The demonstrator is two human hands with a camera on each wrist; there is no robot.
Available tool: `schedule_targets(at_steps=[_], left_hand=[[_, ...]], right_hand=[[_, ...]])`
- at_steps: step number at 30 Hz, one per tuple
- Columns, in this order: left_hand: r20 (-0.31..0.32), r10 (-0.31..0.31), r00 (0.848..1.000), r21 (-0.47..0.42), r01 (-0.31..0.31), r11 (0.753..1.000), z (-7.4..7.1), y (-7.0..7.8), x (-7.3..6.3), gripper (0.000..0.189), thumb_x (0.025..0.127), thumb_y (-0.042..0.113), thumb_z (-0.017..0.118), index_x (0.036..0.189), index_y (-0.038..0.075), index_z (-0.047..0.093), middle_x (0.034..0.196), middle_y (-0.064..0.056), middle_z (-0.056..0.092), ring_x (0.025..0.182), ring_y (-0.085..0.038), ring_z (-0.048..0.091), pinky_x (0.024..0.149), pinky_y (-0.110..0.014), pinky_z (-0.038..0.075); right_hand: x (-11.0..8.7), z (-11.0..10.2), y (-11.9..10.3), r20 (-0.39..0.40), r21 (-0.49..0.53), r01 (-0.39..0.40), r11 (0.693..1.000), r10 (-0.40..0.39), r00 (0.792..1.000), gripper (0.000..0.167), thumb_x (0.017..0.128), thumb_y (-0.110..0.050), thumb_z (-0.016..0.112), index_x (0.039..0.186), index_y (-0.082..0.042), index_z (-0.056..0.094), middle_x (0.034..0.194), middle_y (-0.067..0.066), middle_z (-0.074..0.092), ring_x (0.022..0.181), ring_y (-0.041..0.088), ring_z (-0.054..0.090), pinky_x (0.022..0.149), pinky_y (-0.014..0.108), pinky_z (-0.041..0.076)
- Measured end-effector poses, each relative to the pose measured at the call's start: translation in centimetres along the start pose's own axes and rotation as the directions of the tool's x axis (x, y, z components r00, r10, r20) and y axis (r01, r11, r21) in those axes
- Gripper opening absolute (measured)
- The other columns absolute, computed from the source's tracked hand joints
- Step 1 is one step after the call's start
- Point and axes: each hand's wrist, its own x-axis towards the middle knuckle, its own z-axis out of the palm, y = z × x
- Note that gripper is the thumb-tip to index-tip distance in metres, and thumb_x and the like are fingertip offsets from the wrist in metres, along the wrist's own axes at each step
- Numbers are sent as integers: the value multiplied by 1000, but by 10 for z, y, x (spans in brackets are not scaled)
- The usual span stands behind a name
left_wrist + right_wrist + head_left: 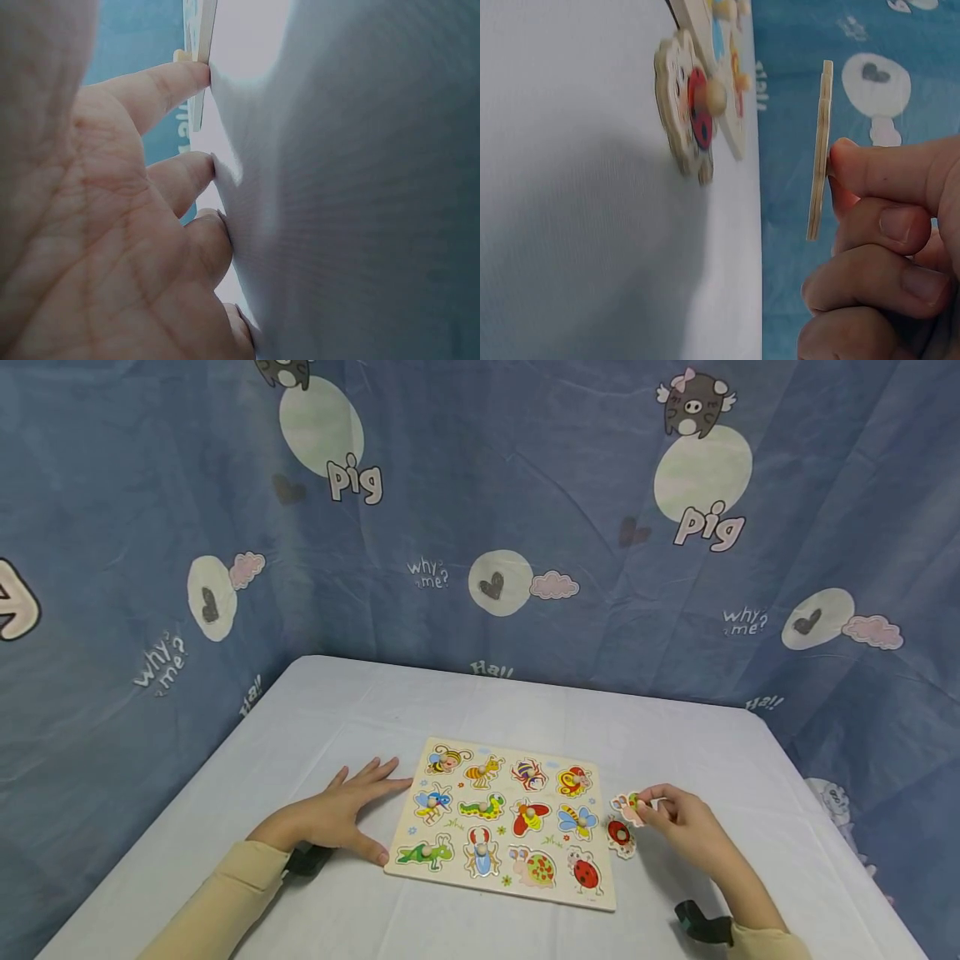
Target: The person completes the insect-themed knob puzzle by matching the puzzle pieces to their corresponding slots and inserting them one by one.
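A wooden peg puzzle board (pixel 498 891) with painted insects lies flat on the table. My left hand (pixel 341 810) rests spread on the cloth at its left side, thumb and index finger touching the board's edge. Off the board's right edge, my right hand (pixel 678 822) pinches a pink-and-green snail puzzle piece (pixel 622 808) between thumb and finger. In the right wrist view, that piece (pixel 820 150) is edge-on and raised off the table. A red ladybug puzzle piece (pixel 684 105) with a round knob lies beside the board.
Knobbed insect pieces such as the green caterpillar (pixel 482 807) sit in the board. Its snail (pixel 538 868) and ladybug (pixel 585 872) pictures show no knobs. A white cloth covers the table (pixel 360 710), and a blue printed curtain (pixel 420 510) hangs behind it.
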Motion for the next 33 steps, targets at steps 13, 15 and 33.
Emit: schedule_targets(at_steps=[13, 15, 33], left_hand=[[3, -8, 1000, 6, 8, 1000, -4, -2, 3, 116, 69, 55, 99, 165, 20, 45, 180, -20, 16, 167, -51, 3, 126, -81, -5], [4, -7, 1000, 4, 7, 1000, -5, -2, 3, 116, 69, 55, 99, 165, 19, 45, 180, -20, 16, 167, -51, 3, 126, -81, -5], [13, -1, 1000, -11, 1, 1000, -9, -1, 4, 116, 69, 53, 99, 165, 19, 45, 180, -21, 16, 166, -52, 3, 125, -82, -5]], right_hand=[[-1, 17, -20, 26, 41, 7, 999, -8, 1000, 22, 102, -17, 73, 117, -2, 70, 63, -3, 45, 55, 8, 37, 50, 22, 30], [-1, 19, -22, 30, 45, 17, 999, -18, 999, 21, 102, -17, 73, 116, -2, 70, 63, -3, 45, 54, 7, 37, 50, 21, 30], [-9, 50, -49, 109, 80, 117, 990, -126, 986, 16, 98, -18, 78, 105, -5, 72, 60, -6, 44, 52, 2, 37, 49, 18, 29]])
